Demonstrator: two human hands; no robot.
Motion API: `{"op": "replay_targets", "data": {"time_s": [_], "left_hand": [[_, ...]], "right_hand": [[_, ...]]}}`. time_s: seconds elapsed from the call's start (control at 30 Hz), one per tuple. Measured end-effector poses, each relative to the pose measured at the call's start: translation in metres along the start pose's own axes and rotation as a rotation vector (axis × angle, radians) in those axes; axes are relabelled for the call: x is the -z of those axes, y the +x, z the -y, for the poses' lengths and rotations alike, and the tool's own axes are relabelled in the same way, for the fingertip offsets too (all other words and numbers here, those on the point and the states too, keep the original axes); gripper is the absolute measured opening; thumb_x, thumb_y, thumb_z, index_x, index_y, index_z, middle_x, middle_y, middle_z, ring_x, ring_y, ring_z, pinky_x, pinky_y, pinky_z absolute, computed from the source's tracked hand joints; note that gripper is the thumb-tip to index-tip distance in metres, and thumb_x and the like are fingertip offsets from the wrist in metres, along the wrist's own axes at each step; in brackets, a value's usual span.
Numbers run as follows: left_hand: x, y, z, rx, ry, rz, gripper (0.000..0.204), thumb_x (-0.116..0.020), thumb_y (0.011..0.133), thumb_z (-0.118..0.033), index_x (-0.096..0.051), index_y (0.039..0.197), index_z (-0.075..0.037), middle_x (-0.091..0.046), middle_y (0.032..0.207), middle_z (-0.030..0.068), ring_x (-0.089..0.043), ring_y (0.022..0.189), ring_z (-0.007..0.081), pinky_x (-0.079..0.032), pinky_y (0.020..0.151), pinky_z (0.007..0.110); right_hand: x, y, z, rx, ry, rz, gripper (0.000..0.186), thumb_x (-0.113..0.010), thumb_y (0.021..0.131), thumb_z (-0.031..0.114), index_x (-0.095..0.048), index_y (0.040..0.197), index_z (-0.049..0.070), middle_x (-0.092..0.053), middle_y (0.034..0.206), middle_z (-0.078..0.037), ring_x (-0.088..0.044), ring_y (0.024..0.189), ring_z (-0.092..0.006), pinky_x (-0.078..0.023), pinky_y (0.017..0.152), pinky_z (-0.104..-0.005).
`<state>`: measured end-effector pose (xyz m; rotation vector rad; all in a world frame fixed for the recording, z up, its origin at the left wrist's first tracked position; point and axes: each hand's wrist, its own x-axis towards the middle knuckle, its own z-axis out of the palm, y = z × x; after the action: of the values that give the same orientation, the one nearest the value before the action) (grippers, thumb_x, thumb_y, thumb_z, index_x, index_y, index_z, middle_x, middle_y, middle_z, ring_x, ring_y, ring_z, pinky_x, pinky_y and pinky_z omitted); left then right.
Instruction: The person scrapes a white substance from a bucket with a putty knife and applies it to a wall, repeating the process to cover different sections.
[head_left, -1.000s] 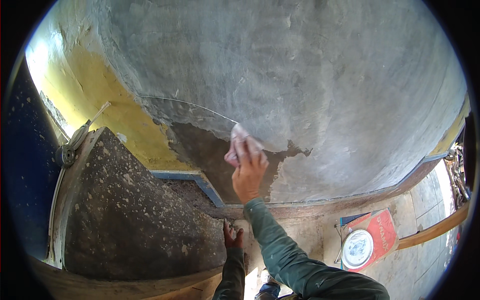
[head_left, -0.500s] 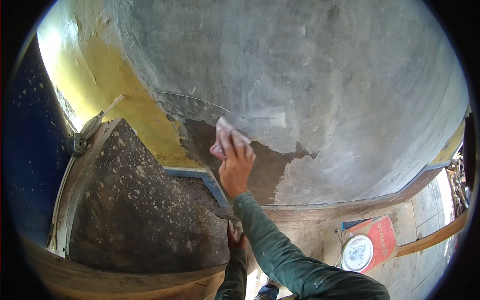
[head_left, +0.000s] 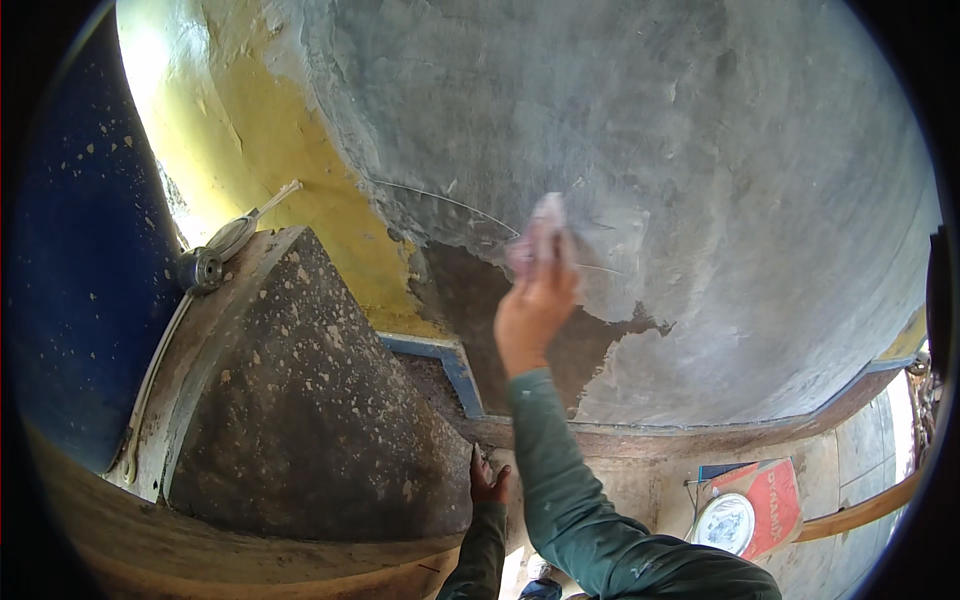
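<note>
A pale pinkish piece (head_left: 549,208) is gripped in the right hand (head_left: 537,308), with the fingers stretched along it and closed over it; its kind is hidden by blur. It is held up at the grey wall (head_left: 720,180), just above a dark brown patch (head_left: 475,300); whether the wall is touched cannot be told. A thin pale line is seen on the wall to both sides of the hand. The left hand (head_left: 488,480) is held low with its fingers partly spread and nothing seen in its hold; it is placed beside the corner of a dark speckled slab (head_left: 300,400), and contact cannot be made out. The wall's foot is edged by a blue border (head_left: 463,370); yellow paint (head_left: 300,190) is seen left of the grey; at lower right, a round white container (head_left: 724,525) is set by a red bag (head_left: 776,500).
</note>
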<state>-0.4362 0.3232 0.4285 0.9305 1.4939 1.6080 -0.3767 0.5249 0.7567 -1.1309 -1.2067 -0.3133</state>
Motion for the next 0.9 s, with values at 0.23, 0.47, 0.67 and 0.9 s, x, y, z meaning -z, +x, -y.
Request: {"op": "replay_targets", "data": {"time_s": [0.23, 0.47, 0.67, 0.9], "left_hand": [[-0.004, -0.001, -0.008, -0.029, -0.043, 0.002, 0.090, -0.072, 0.075, -0.012, -0.025, 0.152, -0.011, -0.027, 0.154, 0.0187, -0.039, 0.134, 0.0414, -0.042, 0.105, 0.046], [-0.012, -0.006, 0.014, -0.076, 0.043, -0.050, 0.090, -0.075, 0.073, -0.013, -0.030, 0.150, -0.008, -0.037, 0.148, 0.0203, -0.043, 0.132, 0.0330, -0.040, 0.107, 0.042], [-0.002, 0.004, 0.049, -0.003, -0.245, 0.065, 0.093, -0.081, 0.074, -0.027, -0.030, 0.150, -0.006, -0.038, 0.147, 0.0211, -0.043, 0.132, 0.0337, -0.039, 0.108, 0.042], [0.011, -0.020, 0.012, -0.010, -0.015, -0.040, 0.093, -0.080, 0.072, -0.021, -0.031, 0.149, -0.007, -0.036, 0.148, 0.0216, -0.041, 0.133, 0.0341, -0.040, 0.107, 0.042]], "right_hand": [[-0.010, -0.044, 0.028, 0.064, -0.054, 0.246, 0.059, -0.053, 0.082, 0.002, -0.052, 0.139, 0.018, -0.045, 0.140, -0.009, -0.041, 0.124, -0.0309, -0.028, 0.104, -0.0463], [0.025, -0.016, 0.050, 0.057, 0.189, 0.247, 0.055, -0.049, 0.084, 0.003, -0.053, 0.138, 0.016, -0.047, 0.139, -0.007, -0.043, 0.123, -0.0298, -0.029, 0.103, -0.0444], [-0.028, -0.023, 0.086, 0.146, 0.037, 0.277, 0.051, -0.049, 0.089, 0.010, -0.049, 0.139, 0.012, -0.047, 0.138, -0.007, -0.043, 0.123, -0.0297, -0.030, 0.102, -0.0458], [-0.025, -0.015, 0.098, 0.182, 0.150, 0.284, 0.047, -0.049, 0.087, 0.008, -0.055, 0.134, 0.008, -0.054, 0.129, -0.008, -0.045, 0.119, -0.0290, -0.032, 0.099, -0.0442]]}}
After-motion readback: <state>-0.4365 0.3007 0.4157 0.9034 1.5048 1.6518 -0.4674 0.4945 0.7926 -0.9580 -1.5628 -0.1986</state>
